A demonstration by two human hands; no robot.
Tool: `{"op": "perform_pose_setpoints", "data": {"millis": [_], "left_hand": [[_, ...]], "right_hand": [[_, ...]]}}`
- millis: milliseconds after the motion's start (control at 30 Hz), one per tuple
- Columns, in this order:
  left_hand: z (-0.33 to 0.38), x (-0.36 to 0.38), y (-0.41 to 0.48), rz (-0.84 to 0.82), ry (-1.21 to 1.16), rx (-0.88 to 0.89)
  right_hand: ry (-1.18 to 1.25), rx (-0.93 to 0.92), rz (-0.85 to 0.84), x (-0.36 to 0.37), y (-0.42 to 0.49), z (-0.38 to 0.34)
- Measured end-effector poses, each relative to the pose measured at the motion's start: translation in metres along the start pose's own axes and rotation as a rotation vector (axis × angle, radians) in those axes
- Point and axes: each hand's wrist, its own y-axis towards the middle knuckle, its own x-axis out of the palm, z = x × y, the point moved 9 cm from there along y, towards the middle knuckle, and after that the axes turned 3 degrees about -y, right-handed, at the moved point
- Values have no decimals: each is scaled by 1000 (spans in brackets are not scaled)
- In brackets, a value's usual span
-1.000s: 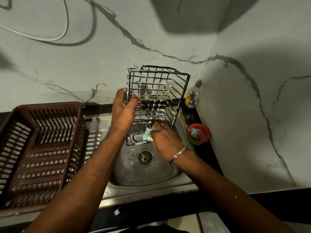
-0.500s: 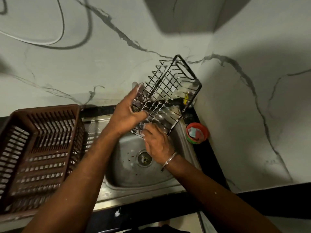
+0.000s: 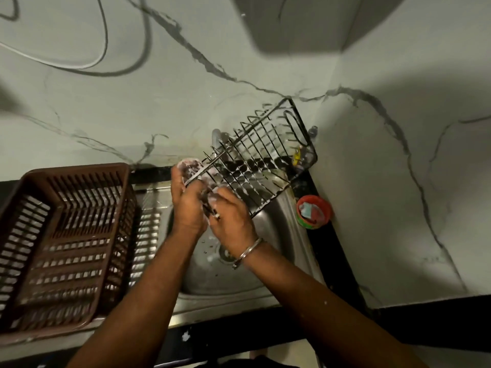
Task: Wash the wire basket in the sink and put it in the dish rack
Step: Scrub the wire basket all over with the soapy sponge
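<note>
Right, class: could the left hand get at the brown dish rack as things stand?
Probably yes: the dish rack stands open-topped just beside the sink, nothing between, though the left hand is gripping the wire basket.

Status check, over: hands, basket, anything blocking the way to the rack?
Left hand grips wire basket at its near corner, tilted over sink. Right hand on same corner, soapy, grasp unclear. Dish rack at left, nothing seen in the way.

the dish rack [image 3: 66,235] is cut off at the frame's 9 o'clock. a bottle [image 3: 313,130] at the wire basket's [image 3: 255,166] 3 o'clock sits mostly hidden behind its wires. what the right hand [image 3: 233,221] holds is unclear; its wrist half-covers the drain [image 3: 224,255].
</note>
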Motion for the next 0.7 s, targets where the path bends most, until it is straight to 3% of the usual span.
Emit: {"op": "perform_pose_setpoints", "data": {"millis": [167,233,300,467,600,700], "left_hand": [[-3,-18,5,1,18,-54],[2,-19,7,-28,67,17],[12,-14,5,-69,118,91],[21,2,3,-144,182,218],[24,4,10,-120,192,245],[16,-9,15,-118,173,259]], "right_hand": [[393,329,-570,17,-6,25],[435,394,-560,3,-1,37],[373,479,-436,-16,11,49],[-220,344,-160,-39,24,32],[-240,286,-359,-10,6,13],[-63,343,-540,-8,5,17]]}}
